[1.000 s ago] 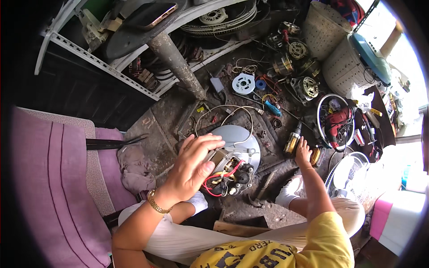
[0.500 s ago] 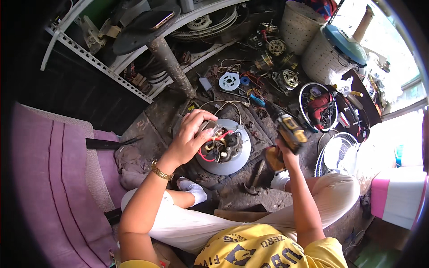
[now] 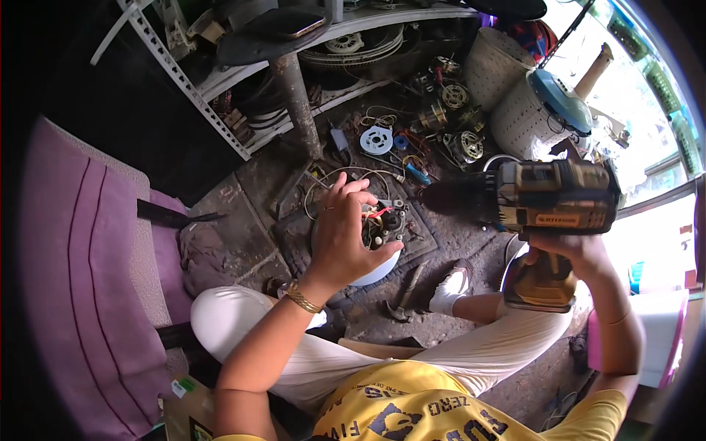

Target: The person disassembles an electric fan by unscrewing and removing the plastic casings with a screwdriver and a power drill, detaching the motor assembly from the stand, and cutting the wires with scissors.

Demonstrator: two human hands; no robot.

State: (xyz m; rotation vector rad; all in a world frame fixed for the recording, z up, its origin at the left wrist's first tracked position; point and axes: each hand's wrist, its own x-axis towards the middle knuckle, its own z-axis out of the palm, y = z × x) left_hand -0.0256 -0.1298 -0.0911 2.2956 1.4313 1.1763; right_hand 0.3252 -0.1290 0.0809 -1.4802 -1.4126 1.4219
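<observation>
My right hand [image 3: 577, 253] grips a yellow-and-black cordless drill [image 3: 555, 195] by its handle, held up high on the right with its black chuck pointing left. My left hand [image 3: 346, 228] hovers with fingers and thumb spread in a curve, nothing visible between them. Beneath it sits a round pale grey-blue housing [image 3: 379, 274] on a dark mat. Its top bares a dark mechanism [image 3: 393, 220] with red and pale wires, partly covered by my left hand. A cord [image 3: 379, 171] loops out behind it.
A hammer [image 3: 404, 298] lies on the floor near my foot. A white disc [image 3: 376, 140], blue tape roll [image 3: 401, 142] and several motor parts [image 3: 463, 147] lie farther off. A stool post [image 3: 298, 110] stands behind; lidded bin [image 3: 540, 110] at right, purple chair [image 3: 88, 287] at left.
My right hand has raised the drill up and to the right, away from the housing. My left hand has lifted off the wires and opened wider. The view has shifted somewhat.
</observation>
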